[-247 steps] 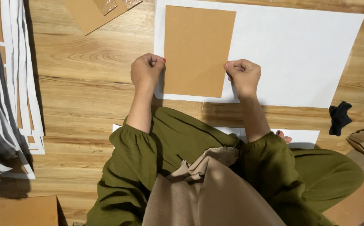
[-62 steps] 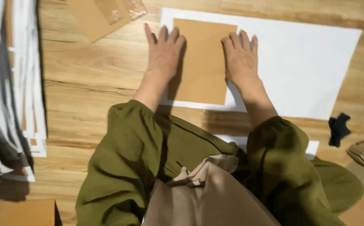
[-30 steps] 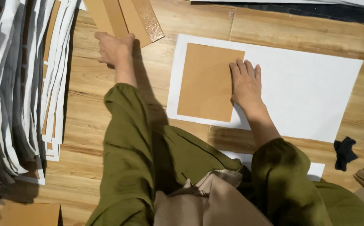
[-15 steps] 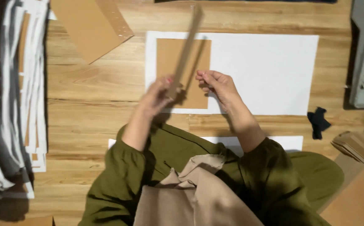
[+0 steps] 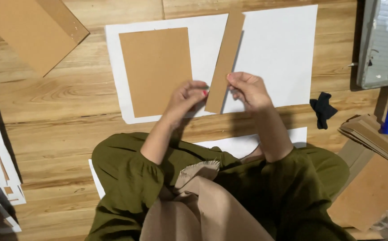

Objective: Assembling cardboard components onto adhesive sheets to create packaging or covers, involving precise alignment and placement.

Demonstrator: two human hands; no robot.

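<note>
Both hands hold a narrow brown cardboard strip (image 5: 224, 62) by its lower end, above the white paper sheet (image 5: 279, 49) on the wooden floor. Left hand (image 5: 186, 99) fingers pinch the strip's left edge; right hand (image 5: 246, 90) fingers pinch its right edge. Brown cardboard rectangle (image 5: 156, 71) lies flat on the sheet's left part, just beside the strip.
</note>
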